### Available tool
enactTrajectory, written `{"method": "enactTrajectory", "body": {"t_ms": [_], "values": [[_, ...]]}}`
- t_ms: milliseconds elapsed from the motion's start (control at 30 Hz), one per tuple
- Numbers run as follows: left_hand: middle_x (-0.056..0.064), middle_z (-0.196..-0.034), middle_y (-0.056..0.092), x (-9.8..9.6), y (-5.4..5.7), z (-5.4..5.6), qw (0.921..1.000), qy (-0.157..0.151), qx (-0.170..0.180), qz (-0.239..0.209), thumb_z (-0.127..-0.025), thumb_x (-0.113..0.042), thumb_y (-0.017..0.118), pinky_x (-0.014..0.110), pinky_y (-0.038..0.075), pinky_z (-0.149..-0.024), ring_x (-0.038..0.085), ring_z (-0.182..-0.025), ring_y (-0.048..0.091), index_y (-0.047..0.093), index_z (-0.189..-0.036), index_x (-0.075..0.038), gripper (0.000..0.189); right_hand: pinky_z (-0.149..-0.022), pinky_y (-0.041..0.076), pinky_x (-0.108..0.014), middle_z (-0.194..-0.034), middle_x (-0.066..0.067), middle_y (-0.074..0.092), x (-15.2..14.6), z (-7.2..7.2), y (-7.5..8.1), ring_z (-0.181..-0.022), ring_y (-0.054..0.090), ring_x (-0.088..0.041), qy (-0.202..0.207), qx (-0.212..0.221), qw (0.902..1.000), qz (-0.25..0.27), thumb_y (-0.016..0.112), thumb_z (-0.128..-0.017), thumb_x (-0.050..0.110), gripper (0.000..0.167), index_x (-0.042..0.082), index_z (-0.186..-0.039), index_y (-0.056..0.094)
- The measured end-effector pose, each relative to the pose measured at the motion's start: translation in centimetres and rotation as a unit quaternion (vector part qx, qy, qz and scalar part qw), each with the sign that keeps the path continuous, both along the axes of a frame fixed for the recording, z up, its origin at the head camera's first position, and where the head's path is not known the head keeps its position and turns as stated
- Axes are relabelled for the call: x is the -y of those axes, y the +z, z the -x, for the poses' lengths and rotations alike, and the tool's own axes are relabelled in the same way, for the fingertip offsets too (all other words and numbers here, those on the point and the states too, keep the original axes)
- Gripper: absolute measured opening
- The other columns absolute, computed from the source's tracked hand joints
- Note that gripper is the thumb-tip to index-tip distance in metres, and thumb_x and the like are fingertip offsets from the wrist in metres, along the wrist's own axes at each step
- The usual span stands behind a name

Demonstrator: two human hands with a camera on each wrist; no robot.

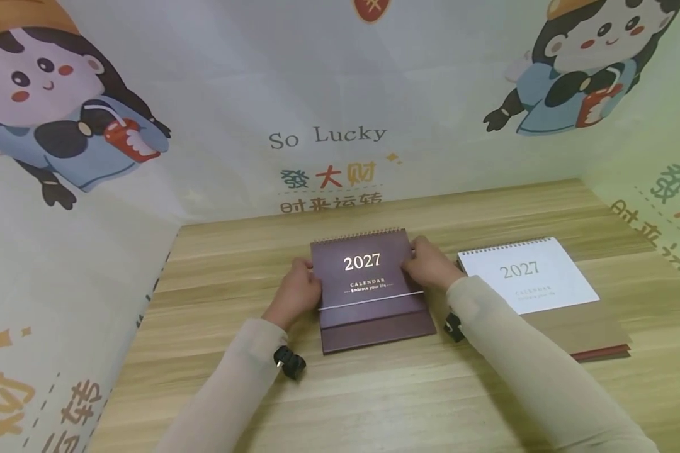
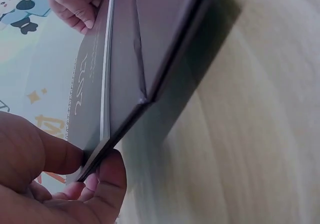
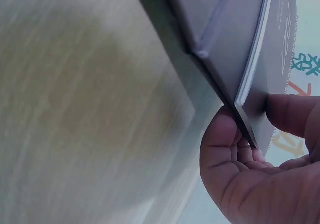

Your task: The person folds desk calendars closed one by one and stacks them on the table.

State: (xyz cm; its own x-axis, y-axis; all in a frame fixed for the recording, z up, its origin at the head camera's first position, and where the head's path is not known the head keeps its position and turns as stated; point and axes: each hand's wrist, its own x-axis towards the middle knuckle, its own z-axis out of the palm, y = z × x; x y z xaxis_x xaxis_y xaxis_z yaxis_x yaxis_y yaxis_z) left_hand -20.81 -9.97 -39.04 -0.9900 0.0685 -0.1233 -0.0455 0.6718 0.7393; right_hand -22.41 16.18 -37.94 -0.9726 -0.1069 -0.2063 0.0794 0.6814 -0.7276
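A purple spiral-bound desk calendar [image 1: 368,274] marked 2027 is held between both hands, near the middle of the table. My left hand [image 1: 296,290] pinches its left edge, thumb on the cover and fingers behind, as the left wrist view shows with the left hand [image 2: 65,179] close up. On the opposite edge my right hand [image 1: 432,264] grips the same way; in the right wrist view the right hand [image 3: 270,164] has its thumb on the front and curled fingers underneath. A shadow lies under the calendar in both wrist views, so its lower edge appears raised off the wood.
To the right lies a second 2027 calendar with a white cover [image 1: 535,274] and a brown base [image 1: 578,327], over something dark red. Both rest on a wood-grain table [image 1: 232,251]. A printed cloth [image 1: 221,126] with cartoon figures stands behind and at the sides.
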Motion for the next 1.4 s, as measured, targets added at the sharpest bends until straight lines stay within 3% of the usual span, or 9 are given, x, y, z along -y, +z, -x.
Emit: {"method": "enactTrajectory", "body": {"t_ms": [200, 433, 600, 767, 933, 1100, 1267, 1400], "values": [[0.025, -0.115, 0.06, -0.4, 0.7, -0.3, 1.0, -0.003, -0.004, 0.006, -0.096, -0.006, 0.05, 0.048, 0.048, -0.093, 0.036, -0.106, 0.059, 0.041, -0.133, 0.007, 0.04, -0.102, 0.042, -0.054, -0.128, -0.034, 0.051, -0.4, -0.5, 0.7, -0.12, 0.051, -0.045, -0.003, 0.002, 1.0, 0.006, 0.052, -0.1, 0.012, 0.047, -0.012, -0.136, 0.034], [0.026, -0.114, 0.063, -1.3, 1.3, -0.5, 0.9991, -0.015, -0.04, -0.004, -0.095, -0.005, 0.051, 0.048, 0.049, -0.091, 0.036, -0.105, 0.06, 0.042, -0.133, 0.01, 0.041, -0.102, 0.042, -0.054, -0.13, -0.036, 0.05, -1.7, -0.6, 1.9, -0.121, 0.051, -0.047, 0.001, -0.017, 0.9999, -0.005, 0.05, -0.101, 0.012, 0.048, -0.012, -0.138, 0.032], [0.021, -0.102, 0.065, -2.8, 1.7, -0.7, 0.9968, -0.019, -0.078, -0.007, -0.095, -0.005, 0.053, 0.046, 0.051, -0.083, 0.034, -0.093, 0.062, 0.045, -0.129, 0.01, 0.039, -0.104, 0.039, -0.056, -0.131, -0.039, 0.049, -3.0, -0.9, 3.1, -0.123, 0.049, -0.048, -0.001, -0.044, 0.9989, -0.015, 0.05, -0.101, 0.012, 0.046, -0.013, -0.136, 0.033], [0.017, -0.096, 0.063, -5.1, 1.8, -0.9, 0.9936, -0.022, -0.1, -0.048, -0.094, -0.003, 0.054, 0.044, 0.052, -0.078, 0.032, -0.088, 0.06, 0.045, -0.128, 0.009, 0.037, -0.099, 0.043, -0.056, -0.128, -0.041, 0.05, -5.0, -1.3, 4.2, -0.116, 0.054, -0.048, -0.007, -0.058, 0.9983, -0.01, 0.05, -0.1, 0.009, 0.045, -0.015, -0.134, 0.033], [0.02, -0.103, 0.065, -7.9, 1.9, -1.5, 0.9894, -0.032, -0.097, -0.103, -0.094, -0.002, 0.054, 0.045, 0.051, -0.084, 0.033, -0.094, 0.062, 0.044, -0.128, 0.007, 0.036, -0.09, 0.048, -0.054, -0.125, -0.044, 0.049, -8.0, -1.8, 5.1, -0.105, 0.058, -0.046, 0.001, -0.055, 0.9985, 0.001, 0.049, -0.1, 0.006, 0.044, -0.018, -0.132, 0.03], [0.02, -0.104, 0.065, -10.9, 1.7, -2.1, 0.9844, -0.072, -0.093, -0.131, -0.094, -0.001, 0.055, 0.042, 0.051, -0.087, 0.03, -0.094, 0.063, 0.043, -0.13, 0.007, 0.038, -0.08, 0.051, -0.045, -0.121, -0.046, 0.048, -11.5, -2.4, 5.5, -0.097, 0.06, -0.042, 0.002, -0.05, 0.9988, -0.003, 0.048, -0.099, 0.003, 0.042, -0.02, -0.129, 0.028], [0.016, -0.112, 0.063, -13.9, 1.5, -2.7, 0.9827, -0.094, -0.045, -0.153, -0.096, -0.003, 0.057, 0.031, 0.054, -0.074, 0.02, -0.082, 0.065, 0.041, -0.136, 0.004, 0.044, -0.074, 0.052, -0.039, -0.116, -0.044, 0.048, -14.8, -2.9, 5.4, -0.089, 0.062, -0.037, -0.006, -0.046, 0.9988, -0.014, 0.048, -0.098, 0.0, 0.041, -0.022, -0.127, 0.029], [0.018, -0.12, 0.059, -15.9, 1.2, -3.4, 0.975, -0.107, 0.002, -0.195, -0.096, -0.001, 0.057, 0.027, 0.055, -0.062, 0.017, -0.067, 0.064, 0.039, -0.141, 0.003, 0.048, -0.073, 0.052, -0.037, -0.116, -0.044, 0.048, -17.0, -3.4, 4.9, -0.088, 0.062, -0.034, -0.012, -0.03, 0.9992, -0.022, 0.049, -0.098, 0.001, 0.043, -0.024, -0.128, 0.03]]}}
